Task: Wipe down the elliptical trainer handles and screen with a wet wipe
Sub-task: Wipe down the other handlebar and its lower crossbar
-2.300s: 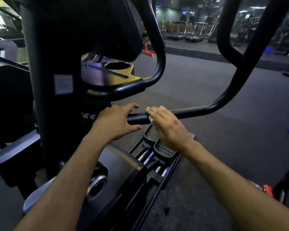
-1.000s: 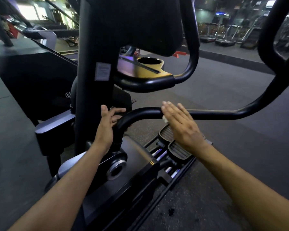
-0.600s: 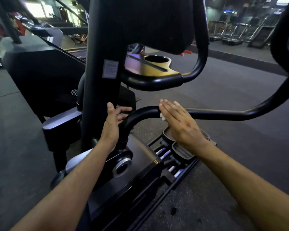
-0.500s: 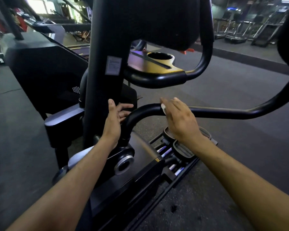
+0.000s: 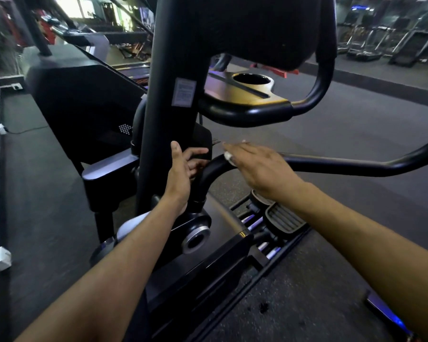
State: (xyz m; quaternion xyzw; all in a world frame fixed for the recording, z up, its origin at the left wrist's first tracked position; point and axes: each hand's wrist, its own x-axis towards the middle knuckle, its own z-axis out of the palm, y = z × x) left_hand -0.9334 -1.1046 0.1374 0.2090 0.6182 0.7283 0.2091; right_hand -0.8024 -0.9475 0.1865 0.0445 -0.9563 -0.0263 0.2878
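Wipe (image 5: 228, 156): only a small white bit shows, under the right hand (image 5: 262, 166), pressed onto the top of the handle (image 5: 331, 164) right at the start of its downward bend. Fingers look flat and extended over wipe and bar, palm down; hand is motion-blurred, so the exact hold on the wipe isn't clear. Reads as a flat press, not a clench.

Left hand (image 5: 181, 174): beside the bend of the same handle, just left of the right hand, thumb up against the black post (image 5: 168, 95). Fingers loosely curved toward the bar; partly hidden behind it, so can't tell if they actually grasp it.

Handle runs from the pivot (image 5: 195, 239) near the machine base up, bends, then goes right and rises at the frame edge.

Above the hands: fixed loop handlebar (image 5: 245, 117) with tray and cup holder (image 5: 251, 79), dark console back (image 5: 257, 28) over that. White label (image 5: 184, 92) on the post.

Below the right wrist: pedals (image 5: 282, 218) on rails. Dark gym floor (image 5: 356, 124), treadmills (image 5: 381, 45) in the far right background.
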